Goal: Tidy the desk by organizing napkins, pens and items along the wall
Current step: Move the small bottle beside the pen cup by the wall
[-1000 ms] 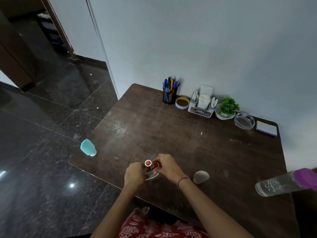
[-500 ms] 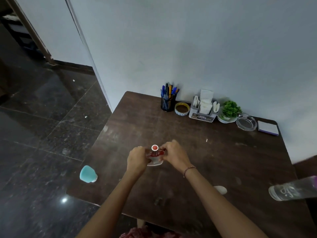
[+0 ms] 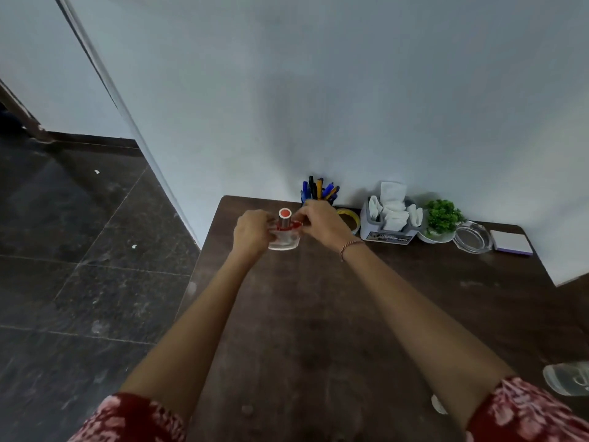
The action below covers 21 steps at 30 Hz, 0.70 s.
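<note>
While left hand [image 3: 251, 232] and right hand [image 3: 322, 223] clasp the bottle [image 3: 285, 242], hold it upright.
Set it beside the pens [image 3: 319, 189], at the wall [image 3: 350, 106].

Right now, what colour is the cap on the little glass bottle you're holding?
The bottle cap is red on top, silver-sided; head view.

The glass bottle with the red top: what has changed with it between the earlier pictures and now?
The left hand and right hand carried the glass bottle from the near edge of the desk toward the wall, beside the pens. Both still grip it. Napkin holder, plant and ashtray stayed in place.
</note>
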Motion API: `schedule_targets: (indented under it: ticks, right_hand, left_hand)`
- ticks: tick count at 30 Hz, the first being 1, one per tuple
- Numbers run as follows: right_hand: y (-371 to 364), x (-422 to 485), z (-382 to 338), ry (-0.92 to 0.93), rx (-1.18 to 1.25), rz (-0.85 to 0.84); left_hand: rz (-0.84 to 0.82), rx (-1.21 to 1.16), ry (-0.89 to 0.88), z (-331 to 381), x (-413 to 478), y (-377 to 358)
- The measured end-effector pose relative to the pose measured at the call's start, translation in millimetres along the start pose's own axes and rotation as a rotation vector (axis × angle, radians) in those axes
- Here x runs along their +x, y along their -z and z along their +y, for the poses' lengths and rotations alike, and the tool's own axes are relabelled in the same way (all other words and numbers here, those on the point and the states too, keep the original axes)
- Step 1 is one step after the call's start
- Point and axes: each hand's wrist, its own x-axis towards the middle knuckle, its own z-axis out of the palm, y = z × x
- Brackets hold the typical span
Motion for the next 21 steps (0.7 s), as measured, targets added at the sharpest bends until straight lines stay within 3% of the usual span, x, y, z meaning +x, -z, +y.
schedule_targets:
  ticks: [5,13,21]
  right_hand:
    - [4.2,54.1,10.4,0.048,-0.268,0.012]
    - [-11.9,121.0,30.6,0.086,-0.432,-0.071]
    - [-36.7,146.8,49.8,-0.002,-0.504,-0.063]
  left_hand:
    - [-0.051,-0.034,-0.041,-7.1,53.0,2.8]
    - [-0.123,-0.093,0.006,-23.3,117.3,-21.3]
    - [-0.179,-0.087,0.001,-27.1,154.2,-40.7]
